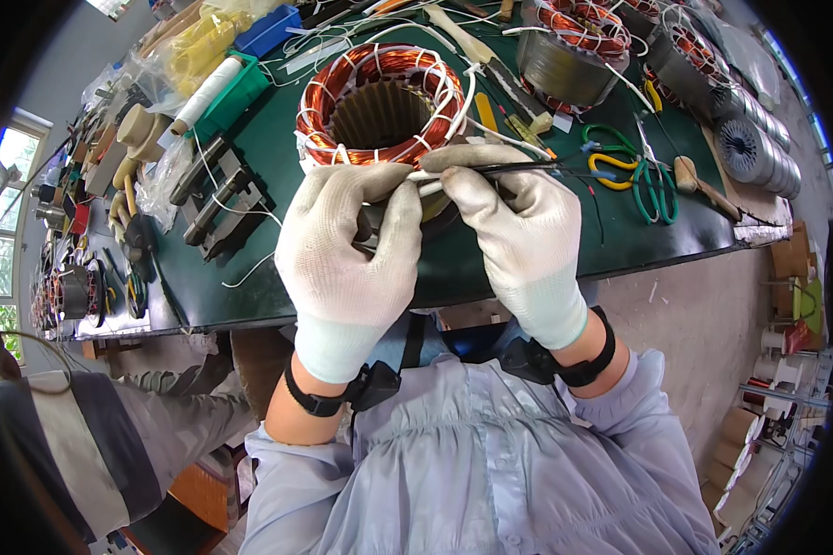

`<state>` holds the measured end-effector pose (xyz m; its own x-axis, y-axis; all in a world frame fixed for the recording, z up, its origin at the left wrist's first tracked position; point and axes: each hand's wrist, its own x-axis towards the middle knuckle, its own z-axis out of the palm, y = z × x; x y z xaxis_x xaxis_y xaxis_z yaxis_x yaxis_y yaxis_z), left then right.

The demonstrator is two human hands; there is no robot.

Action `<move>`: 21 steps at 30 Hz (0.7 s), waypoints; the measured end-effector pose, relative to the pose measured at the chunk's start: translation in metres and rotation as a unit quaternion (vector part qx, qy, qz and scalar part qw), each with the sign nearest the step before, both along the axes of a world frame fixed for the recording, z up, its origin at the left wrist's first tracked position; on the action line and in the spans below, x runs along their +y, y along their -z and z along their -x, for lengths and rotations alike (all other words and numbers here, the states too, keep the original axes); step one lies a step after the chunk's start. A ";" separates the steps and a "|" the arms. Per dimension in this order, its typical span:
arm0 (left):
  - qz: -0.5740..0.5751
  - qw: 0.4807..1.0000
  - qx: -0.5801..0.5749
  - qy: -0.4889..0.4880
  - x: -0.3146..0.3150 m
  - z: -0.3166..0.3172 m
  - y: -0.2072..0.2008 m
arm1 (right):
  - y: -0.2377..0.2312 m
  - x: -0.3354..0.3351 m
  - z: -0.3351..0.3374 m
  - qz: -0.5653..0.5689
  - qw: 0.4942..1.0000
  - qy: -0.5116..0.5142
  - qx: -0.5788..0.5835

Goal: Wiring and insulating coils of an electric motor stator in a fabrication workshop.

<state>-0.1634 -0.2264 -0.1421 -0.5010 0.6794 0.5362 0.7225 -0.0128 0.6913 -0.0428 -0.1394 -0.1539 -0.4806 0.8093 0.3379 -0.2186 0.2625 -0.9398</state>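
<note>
A motor stator [379,116] with copper windings laced in white cord stands upright on the green table, just beyond my hands. My left hand [347,250], in a white glove with greyed fingertips, pinches one end of a white sleeve [428,188] at the stator's near side. Thumb and fingers of my right hand [528,231], gloved alike, close on thin black wires [518,166] beside that sleeve. The wires stick out to the right past my fingers. Whether they run inside the sleeve, I cannot tell, since my fingertips cover that spot.
Green-handled scissors [657,190] and a yellow-handled tool [614,171] lie to the right, near a wooden-handled tool [699,183]. More stators [574,69] stand at the back right. A metal fixture [222,199] sits on the left, before a green bin [231,97]. Another person [111,425] is at the lower left.
</note>
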 end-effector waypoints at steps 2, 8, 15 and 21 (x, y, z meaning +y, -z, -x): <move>0.024 1.000 0.009 0.007 -0.002 0.003 -0.001 | 0.000 0.001 -0.002 0.078 0.997 -0.029 0.008; 0.050 0.996 0.021 0.076 -0.004 0.016 -0.008 | -0.006 0.000 -0.006 0.162 0.985 -0.047 -0.027; -0.010 0.986 0.152 0.073 0.002 0.019 0.010 | 0.000 0.004 -0.003 0.167 0.984 -0.054 -0.012; -0.075 0.983 0.160 0.056 0.008 0.019 0.017 | -0.006 0.003 -0.006 0.204 0.977 -0.057 0.005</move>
<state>-0.1821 -0.2186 -0.1591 -0.2175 0.6214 0.7527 0.8908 -0.1887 0.4133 -0.0370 -0.1364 -0.1479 -0.5740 0.8189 0.0030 -0.2346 -0.1610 -0.9587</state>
